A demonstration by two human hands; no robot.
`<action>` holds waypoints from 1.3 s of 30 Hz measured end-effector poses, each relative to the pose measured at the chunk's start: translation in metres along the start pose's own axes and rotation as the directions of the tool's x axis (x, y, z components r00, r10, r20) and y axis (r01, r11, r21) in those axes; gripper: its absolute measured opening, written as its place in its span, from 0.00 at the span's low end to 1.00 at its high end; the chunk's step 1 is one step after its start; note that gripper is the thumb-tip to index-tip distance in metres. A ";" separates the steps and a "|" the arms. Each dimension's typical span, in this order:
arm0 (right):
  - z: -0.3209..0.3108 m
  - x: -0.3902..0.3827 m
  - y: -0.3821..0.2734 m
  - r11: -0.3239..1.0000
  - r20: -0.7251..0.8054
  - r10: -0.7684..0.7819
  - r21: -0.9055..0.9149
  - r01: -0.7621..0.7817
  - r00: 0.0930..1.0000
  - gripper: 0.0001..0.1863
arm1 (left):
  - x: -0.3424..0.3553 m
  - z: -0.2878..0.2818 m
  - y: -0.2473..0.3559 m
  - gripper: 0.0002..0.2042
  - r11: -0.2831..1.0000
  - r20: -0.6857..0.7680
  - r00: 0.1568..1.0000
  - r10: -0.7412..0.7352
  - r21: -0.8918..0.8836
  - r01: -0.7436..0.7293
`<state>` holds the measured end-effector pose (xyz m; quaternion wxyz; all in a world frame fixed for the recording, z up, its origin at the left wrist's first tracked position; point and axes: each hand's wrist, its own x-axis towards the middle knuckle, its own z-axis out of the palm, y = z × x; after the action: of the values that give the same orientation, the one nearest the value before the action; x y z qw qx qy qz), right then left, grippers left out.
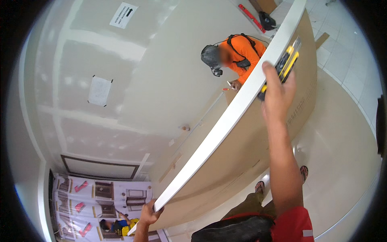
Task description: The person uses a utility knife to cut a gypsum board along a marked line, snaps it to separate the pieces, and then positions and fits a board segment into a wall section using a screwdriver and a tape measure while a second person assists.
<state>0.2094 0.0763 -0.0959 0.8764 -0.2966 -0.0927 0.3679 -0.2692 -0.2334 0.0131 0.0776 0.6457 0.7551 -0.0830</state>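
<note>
A large drywall sheet [258, 133] stands on its long edge, its white top edge running from lower left to upper right. My left hand [148, 213] grips the near end of that edge. My right hand [278, 90] reaches up along the edge and holds a yellow and black utility knife [287, 63] against it. The brown back face of the sheet is turned toward me.
Another person in an orange shirt [242, 52] crouches beyond the sheet, a hand near a long metal straightedge [203, 119] on a sheet on the floor. Taped drywall wall [88, 92] at left. A red level [250, 17] lies far back. Wrapped packages [100, 205] lower left.
</note>
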 end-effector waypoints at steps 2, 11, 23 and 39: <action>-0.003 -0.001 0.009 0.999 -0.008 -0.036 0.015 0.036 0.999 0.25 | -0.022 0.009 -0.054 0.15 1.000 0.011 1.000 -0.016 0.013 0.016; -0.041 -0.153 0.079 0.920 -0.083 0.321 0.266 -0.289 0.943 0.18 | -0.045 0.052 -0.188 0.15 0.992 -0.089 0.992 0.090 -0.085 -0.097; -0.049 -0.293 0.126 0.951 0.193 0.248 0.136 -0.276 0.949 0.21 | -0.027 0.073 -0.349 0.29 0.996 -0.293 0.955 0.051 -0.048 -0.069; -0.043 -0.300 0.145 0.948 0.240 -0.031 0.314 -0.048 0.970 0.26 | -0.041 0.048 -0.239 0.24 0.990 -0.169 0.982 -0.078 -0.132 0.056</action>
<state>-0.0731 -0.0730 -0.1995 0.8932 -0.1053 -0.1370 0.4151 -0.4990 -0.3205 -0.0187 0.0491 0.6184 0.7841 0.0191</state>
